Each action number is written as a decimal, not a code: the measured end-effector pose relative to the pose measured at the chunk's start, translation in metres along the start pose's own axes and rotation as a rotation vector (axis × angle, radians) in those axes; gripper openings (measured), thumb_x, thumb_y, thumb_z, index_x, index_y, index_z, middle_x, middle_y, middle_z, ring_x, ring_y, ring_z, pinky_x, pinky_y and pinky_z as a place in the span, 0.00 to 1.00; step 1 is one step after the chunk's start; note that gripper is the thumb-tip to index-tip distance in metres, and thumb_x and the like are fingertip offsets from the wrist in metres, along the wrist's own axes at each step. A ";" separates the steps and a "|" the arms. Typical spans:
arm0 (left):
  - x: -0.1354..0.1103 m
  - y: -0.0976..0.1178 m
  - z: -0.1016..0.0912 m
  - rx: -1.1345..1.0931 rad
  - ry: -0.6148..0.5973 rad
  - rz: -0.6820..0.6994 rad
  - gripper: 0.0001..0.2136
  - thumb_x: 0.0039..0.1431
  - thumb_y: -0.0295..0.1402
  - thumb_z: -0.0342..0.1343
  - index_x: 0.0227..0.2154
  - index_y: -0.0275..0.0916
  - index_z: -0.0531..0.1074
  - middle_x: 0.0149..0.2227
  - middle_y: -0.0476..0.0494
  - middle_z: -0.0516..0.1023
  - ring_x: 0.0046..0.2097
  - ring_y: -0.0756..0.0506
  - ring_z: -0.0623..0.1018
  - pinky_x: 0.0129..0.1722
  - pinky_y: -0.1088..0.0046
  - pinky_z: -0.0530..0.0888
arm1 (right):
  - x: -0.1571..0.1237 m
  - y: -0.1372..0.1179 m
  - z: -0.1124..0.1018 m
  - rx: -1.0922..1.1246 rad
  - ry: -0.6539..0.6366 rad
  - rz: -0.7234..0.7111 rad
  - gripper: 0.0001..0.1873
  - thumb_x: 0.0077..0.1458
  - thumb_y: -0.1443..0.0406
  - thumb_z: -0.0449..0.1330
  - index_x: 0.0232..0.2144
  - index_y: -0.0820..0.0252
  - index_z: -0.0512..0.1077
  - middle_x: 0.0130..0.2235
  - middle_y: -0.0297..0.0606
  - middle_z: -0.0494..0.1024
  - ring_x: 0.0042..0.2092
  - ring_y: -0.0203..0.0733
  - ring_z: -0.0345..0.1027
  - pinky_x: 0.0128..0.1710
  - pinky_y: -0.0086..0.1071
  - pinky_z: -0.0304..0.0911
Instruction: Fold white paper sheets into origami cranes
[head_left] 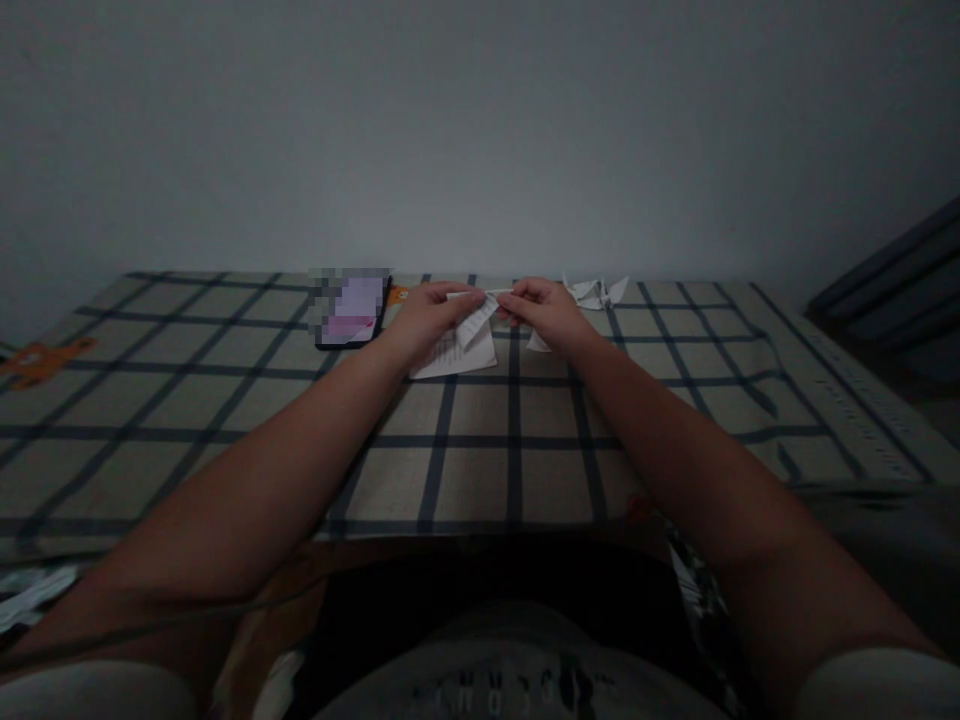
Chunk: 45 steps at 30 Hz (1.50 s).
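Both my hands pinch one small folded piece of paper (475,320), printed with lines, just above the table. My left hand (433,318) grips its left side between thumb and fingers. On the other side, my right hand (546,312) has thumb and fingertips closed on the paper's right end. Below my left hand lies a flat printed sheet (469,362) on the cloth, partly hidden by the hand. Just beyond my right hand sits a folded paper shape (598,293) with pointed tips. A bit of white paper shows under my right wrist.
A phone (352,312) with a lit screen, partly pixelated, lies left of my left hand. The table wears a checked cloth (480,480) with orange animal prints. A pale wall (480,130) rises behind it, and a dark slatted object (892,275) stands at the right.
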<state>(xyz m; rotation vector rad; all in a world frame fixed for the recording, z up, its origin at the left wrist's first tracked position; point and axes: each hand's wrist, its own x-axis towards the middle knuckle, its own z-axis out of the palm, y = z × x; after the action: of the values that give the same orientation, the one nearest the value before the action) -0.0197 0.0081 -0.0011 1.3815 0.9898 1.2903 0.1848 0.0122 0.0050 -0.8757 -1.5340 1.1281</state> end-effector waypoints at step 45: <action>-0.007 0.000 0.002 0.354 0.010 0.115 0.16 0.49 0.46 0.71 0.32 0.37 0.83 0.26 0.46 0.79 0.30 0.46 0.76 0.31 0.72 0.68 | 0.000 0.009 0.000 -0.316 -0.059 -0.182 0.10 0.53 0.59 0.66 0.30 0.60 0.73 0.27 0.32 0.73 0.30 0.35 0.63 0.34 0.32 0.63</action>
<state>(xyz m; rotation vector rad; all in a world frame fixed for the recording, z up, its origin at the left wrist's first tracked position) -0.0187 0.0010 -0.0022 1.7232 1.2017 1.2460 0.1852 0.0153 -0.0030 -0.8948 -1.8334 0.7991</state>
